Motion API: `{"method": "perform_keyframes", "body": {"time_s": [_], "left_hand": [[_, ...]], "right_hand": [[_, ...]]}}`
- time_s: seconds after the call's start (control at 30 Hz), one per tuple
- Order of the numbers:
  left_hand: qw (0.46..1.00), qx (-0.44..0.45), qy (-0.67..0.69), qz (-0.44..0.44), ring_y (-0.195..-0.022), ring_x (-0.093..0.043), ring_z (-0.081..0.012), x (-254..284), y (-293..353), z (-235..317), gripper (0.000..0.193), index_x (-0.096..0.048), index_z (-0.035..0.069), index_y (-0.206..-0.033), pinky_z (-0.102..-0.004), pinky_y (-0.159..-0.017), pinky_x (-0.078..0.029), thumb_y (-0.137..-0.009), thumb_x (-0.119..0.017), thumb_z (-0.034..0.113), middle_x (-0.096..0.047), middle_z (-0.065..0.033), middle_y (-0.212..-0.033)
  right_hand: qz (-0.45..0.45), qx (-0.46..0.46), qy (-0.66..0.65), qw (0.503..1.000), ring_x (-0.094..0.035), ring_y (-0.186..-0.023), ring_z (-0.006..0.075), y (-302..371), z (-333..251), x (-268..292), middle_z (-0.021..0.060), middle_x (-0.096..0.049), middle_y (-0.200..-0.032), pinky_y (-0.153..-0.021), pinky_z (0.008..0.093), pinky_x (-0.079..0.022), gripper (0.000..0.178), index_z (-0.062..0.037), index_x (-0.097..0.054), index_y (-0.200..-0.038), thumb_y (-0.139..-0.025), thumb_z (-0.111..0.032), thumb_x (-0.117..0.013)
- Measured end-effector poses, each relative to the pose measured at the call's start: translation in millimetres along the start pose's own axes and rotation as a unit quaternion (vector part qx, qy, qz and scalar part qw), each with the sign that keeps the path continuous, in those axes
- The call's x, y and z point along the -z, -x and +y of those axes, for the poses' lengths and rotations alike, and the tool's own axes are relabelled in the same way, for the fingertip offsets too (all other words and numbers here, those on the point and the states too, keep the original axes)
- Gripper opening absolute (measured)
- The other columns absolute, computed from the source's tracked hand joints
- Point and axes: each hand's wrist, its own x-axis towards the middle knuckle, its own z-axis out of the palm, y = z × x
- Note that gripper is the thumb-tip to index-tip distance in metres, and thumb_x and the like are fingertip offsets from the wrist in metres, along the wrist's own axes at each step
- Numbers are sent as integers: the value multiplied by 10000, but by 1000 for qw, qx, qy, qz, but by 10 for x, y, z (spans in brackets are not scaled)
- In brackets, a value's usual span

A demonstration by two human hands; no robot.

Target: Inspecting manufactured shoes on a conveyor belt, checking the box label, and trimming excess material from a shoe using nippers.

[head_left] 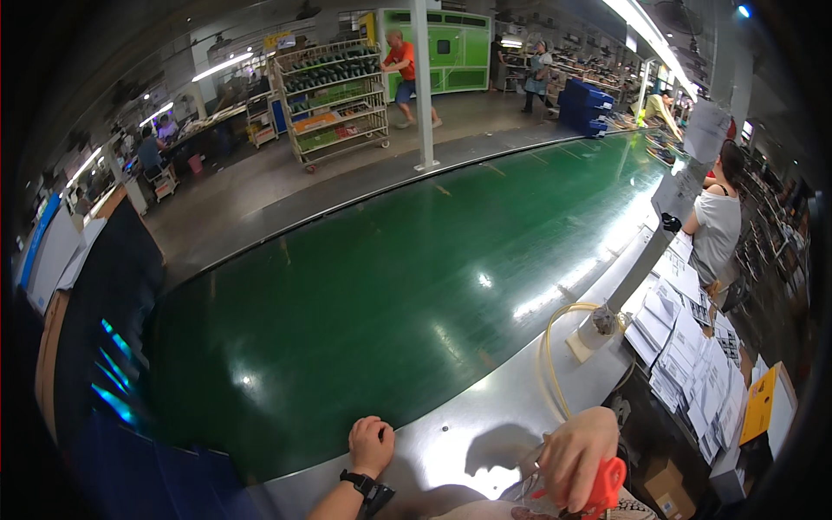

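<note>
My left hand (371,447) is curled into a loose fist at the near edge of the green conveyor belt (364,286), with a dark watch (367,492) on its wrist. Nothing shows in its fingers. Lower right, my right hand (579,458) hangs over the metal ledge (468,433) with its fingers bent down. Those fingers close against a red plastic looped handle (609,487); the rest of that object is hidden below the hand and cannot be made out.
A pale post (637,269) rises from the ledge, with a yellow hose (548,355) looped at its foot. Stacked white papers (693,368) and a yellow box (759,406) lie to the right. Beyond the belt, a person in orange (402,65) stands by a wheeled rack (334,100).
</note>
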Motion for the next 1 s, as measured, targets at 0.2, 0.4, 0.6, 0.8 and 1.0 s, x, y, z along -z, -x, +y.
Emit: {"method": "perform_keyframes", "body": {"time_s": [0.2,0.4,0.6,0.8,1.0], "left_hand": [[1000,-11,8,8,-957,-521,-277,-17,-43,65,104,-625,78,-744,-403,-865,-393,-738,-582,172,-592,-80,-936],[1000,-2,7,1,-950,-523,-273,3,-44,41,111,-627,79,-732,-393,-857,-398,-741,-573,175,-594,-73,-937],[1000,5,0,-1,-944,-527,-271,17,-13,6,116,-631,80,-734,-391,-856,-399,-742,-569,178,-596,-72,-932],[1000,5,1,-4,-944,-528,-269,-4,-10,64,123,-631,81,-733,-389,-855,-400,-745,-567,185,-599,-68,-930],[1000,6,3,1,-918,-539,-276,21,59,-10,130,-628,78,-727,-394,-832,-417,-747,-568,191,-603,-79,-915]], "right_hand": [[-28,-26,58,998,-604,-819,315,-146,-325,-93,194,-576,-979,-629,373,-470,246,22,-547,-1083,-919,-137,-455],[-40,12,134,990,-620,-760,173,-284,-590,-89,93,-614,-929,-552,259,-424,225,-83,-619,-1058,-905,-91,-454],[6,-106,63,992,-614,-823,298,94,-237,-112,173,-594,-973,-637,361,-481,295,25,-556,-1080,-894,-203,-527],[127,-370,49,919,-617,-760,305,75,230,-170,137,-635,-906,-671,353,-479,435,-67,-509,-1193,-846,-317,-586],[84,-516,141,841,-611,-803,303,105,920,-343,100,-634,-920,-690,377,-480,459,-187,-458,-1234,-847,-422,-533]]}}
